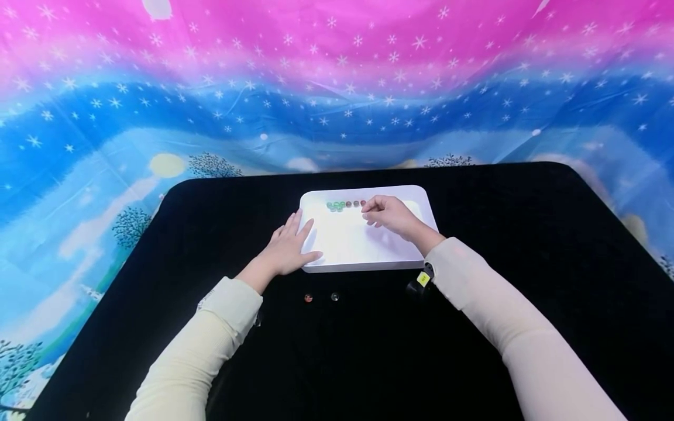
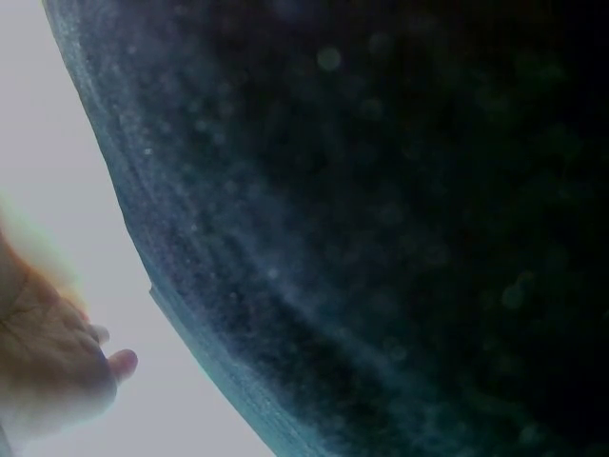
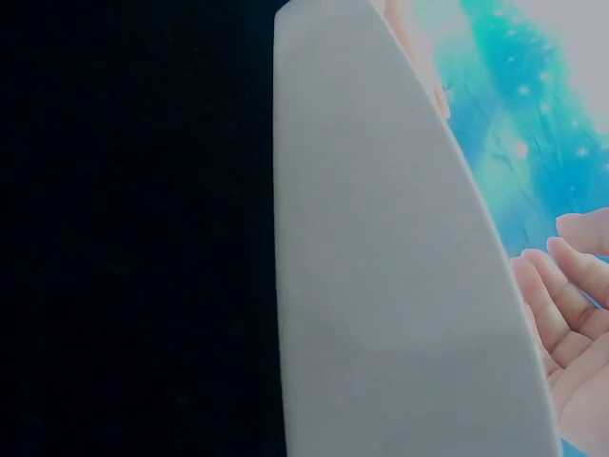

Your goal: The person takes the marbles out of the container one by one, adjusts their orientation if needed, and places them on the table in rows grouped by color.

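Observation:
A shallow white tray (image 1: 363, 266) lies on the black table. Inside, near its far side, several green glass marbles (image 1: 336, 206) sit clustered beside a short row of darker ones. The reddish marble (image 1: 363, 203) ends that row, right at the fingertips of my right hand (image 1: 391, 215). That hand reaches over the tray with bent fingers; I cannot tell whether it pinches a marble. My left hand (image 1: 286, 245) spreads over the tray's left edge, thumb inside and fingers along the outer side. In the right wrist view, the tray's wall (image 3: 390, 228) hides part of the right hand (image 3: 576, 333).
An orange-tinted marble (image 1: 308, 298) and a clear marble (image 1: 334, 297) lie on the black tabletop (image 1: 368, 356) in front of the tray. A snowflake-patterned backdrop (image 1: 337, 105) hangs behind the table. A dark wrist camera with a yellow tag (image 1: 423, 279) is at the right cuff.

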{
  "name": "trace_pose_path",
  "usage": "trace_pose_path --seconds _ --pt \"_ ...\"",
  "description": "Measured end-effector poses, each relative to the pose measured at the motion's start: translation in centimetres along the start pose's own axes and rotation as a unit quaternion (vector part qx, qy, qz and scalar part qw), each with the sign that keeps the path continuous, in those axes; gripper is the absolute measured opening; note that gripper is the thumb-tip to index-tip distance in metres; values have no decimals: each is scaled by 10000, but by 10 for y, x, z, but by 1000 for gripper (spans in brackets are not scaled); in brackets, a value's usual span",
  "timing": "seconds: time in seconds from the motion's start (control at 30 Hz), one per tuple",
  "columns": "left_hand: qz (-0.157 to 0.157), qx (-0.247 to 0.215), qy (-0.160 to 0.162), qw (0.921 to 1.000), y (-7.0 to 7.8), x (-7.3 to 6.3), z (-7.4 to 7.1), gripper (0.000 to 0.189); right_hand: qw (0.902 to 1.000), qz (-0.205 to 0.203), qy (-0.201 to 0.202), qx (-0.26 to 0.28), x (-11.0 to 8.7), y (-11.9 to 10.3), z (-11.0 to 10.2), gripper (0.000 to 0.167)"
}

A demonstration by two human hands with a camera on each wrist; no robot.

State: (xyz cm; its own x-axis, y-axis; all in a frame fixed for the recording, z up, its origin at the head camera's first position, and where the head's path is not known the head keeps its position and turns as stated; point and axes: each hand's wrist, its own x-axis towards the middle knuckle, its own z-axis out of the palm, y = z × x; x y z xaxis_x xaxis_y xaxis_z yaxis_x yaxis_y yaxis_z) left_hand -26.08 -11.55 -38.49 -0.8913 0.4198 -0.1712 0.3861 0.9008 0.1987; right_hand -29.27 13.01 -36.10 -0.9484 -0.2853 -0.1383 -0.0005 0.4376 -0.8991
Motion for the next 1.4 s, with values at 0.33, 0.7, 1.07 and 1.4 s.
trace_pose_path --seconds 0.33,0.7,1.07,1.4 --pt "11 -17 -26 10000 0 0 -1 79 9994 261 177 110 15 2 -1 21" --pt "6 24 -69 10000 -1 0 1 79 9974 659 284 32 23 7 -6 19" --pt "-2 22 -46 10000 1 0 -1 79 9954 815 445 -226 38 15 -8 18" --pt "-19 45 -31 10000 0 0 0 79 9949 828 438 -381 48 19 -8 17"
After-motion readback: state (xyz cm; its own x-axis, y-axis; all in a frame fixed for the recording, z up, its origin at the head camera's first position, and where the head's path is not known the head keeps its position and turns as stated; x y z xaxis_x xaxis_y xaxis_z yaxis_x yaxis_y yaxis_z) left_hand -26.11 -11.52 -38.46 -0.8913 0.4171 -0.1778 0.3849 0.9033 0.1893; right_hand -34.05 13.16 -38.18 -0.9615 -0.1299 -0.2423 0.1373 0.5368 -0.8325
